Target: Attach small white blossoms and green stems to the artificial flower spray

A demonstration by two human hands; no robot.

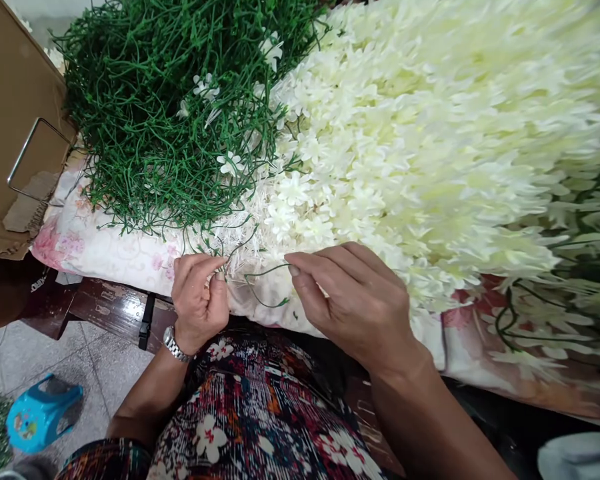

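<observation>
**Thin green stem pinched between two hands at the edge of the flower heap**

Grey floor tiles (87, 373) show at the lower left, where a small blue stool (43, 413) stands. Above it, at the far left, a brown cardboard box (10, 100) with a bent metal handle (30, 157) leans against the worktop (115, 310), a dark wooden edge covered by a pale floral cloth (90, 247).

On that cloth lies a tangled heap of green stems (170, 113), with a few white blossoms caught in it. Just below the heap, the left hand (200, 300), a metal watch (174, 345) on its wrist, has its fingers (207, 267) curled nearly shut, pinching one end of a thin green stem (260, 280) at the cloth's near edge. The stem runs rightward in a loose curve to the right hand (355, 303), whose fingers (305, 263) are stretched flat and close together, thumb and forefinger tips closed on the stem's other end.

Behind and to the right of both hands spreads a large pile of cream-white artificial flowers (430, 133), touching the green heap along its left side. At the far right, more flower sprays with green stalks (565, 287) lie over a red-patterned cloth (480, 347). The person's patterned clothing (260, 427) fills the foreground between the arms.
</observation>
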